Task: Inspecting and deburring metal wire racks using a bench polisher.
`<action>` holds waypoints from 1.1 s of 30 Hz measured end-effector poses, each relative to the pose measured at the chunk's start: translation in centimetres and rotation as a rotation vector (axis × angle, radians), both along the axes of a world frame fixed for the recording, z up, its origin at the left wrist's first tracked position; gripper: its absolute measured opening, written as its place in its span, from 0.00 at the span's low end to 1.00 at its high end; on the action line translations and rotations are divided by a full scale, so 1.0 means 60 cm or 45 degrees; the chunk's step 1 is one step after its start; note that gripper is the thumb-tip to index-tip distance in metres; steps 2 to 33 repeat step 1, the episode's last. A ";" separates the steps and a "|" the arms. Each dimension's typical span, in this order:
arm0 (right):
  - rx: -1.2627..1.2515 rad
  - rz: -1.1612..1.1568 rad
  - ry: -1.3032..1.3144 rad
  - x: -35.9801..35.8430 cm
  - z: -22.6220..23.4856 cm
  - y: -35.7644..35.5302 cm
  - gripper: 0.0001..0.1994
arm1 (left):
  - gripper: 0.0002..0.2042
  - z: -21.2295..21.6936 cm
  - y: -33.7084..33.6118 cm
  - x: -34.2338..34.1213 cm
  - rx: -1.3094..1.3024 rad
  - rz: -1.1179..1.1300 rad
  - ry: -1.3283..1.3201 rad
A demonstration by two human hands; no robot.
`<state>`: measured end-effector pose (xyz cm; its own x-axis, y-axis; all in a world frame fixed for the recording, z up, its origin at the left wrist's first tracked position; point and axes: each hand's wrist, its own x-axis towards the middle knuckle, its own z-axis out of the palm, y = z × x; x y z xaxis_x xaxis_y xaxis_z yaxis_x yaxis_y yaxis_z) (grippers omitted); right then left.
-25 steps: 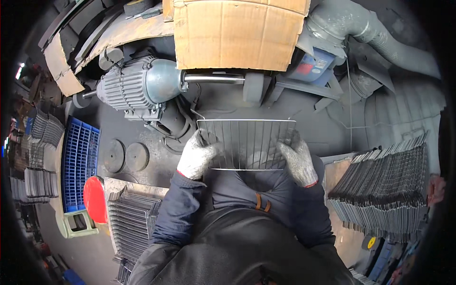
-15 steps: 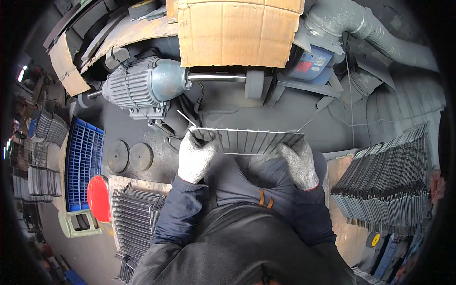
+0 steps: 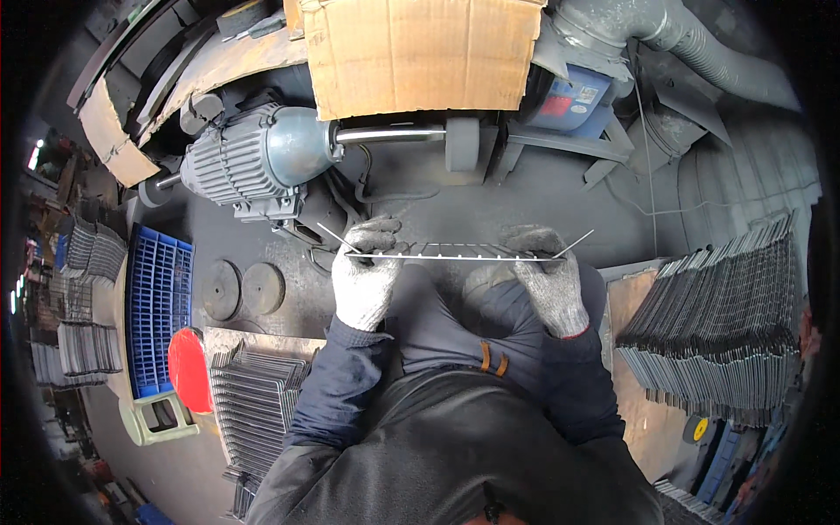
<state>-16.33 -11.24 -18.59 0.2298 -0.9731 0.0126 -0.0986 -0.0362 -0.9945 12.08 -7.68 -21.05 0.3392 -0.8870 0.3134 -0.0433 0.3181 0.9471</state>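
Observation:
A thin wire rack [image 3: 455,255] is held level in front of me, seen almost edge-on, with wire ends sticking out at both sides. My left hand [image 3: 365,273] in a white knit glove grips its left end. My right hand [image 3: 547,276] in a grey knit glove grips its right end. The rack sits just below the grinding wheel [image 3: 461,144] on the shaft of a grey electric motor [image 3: 254,162].
A cardboard sheet [image 3: 420,48] stands behind the motor, with a grey duct [image 3: 682,44] at the upper right. Stacked wire racks lie at my right [image 3: 717,324] and lower left [image 3: 258,394]. A blue crate [image 3: 157,315], a red stool [image 3: 186,367] and two round discs [image 3: 241,289] are on the left.
The rack has tipped from a tilted, face-on view to nearly flat and edge-on. Both hands have kept their grip on its ends.

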 end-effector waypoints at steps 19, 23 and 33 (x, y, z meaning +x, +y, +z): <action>0.095 0.002 0.025 -0.003 0.002 -0.004 0.14 | 0.10 -0.003 -0.002 -0.001 0.023 0.002 -0.008; 0.095 0.002 0.025 -0.003 0.002 -0.004 0.14 | 0.10 -0.003 -0.002 -0.001 0.023 0.002 -0.008; 0.095 0.002 0.025 -0.003 0.002 -0.004 0.14 | 0.10 -0.003 -0.002 -0.001 0.023 0.002 -0.008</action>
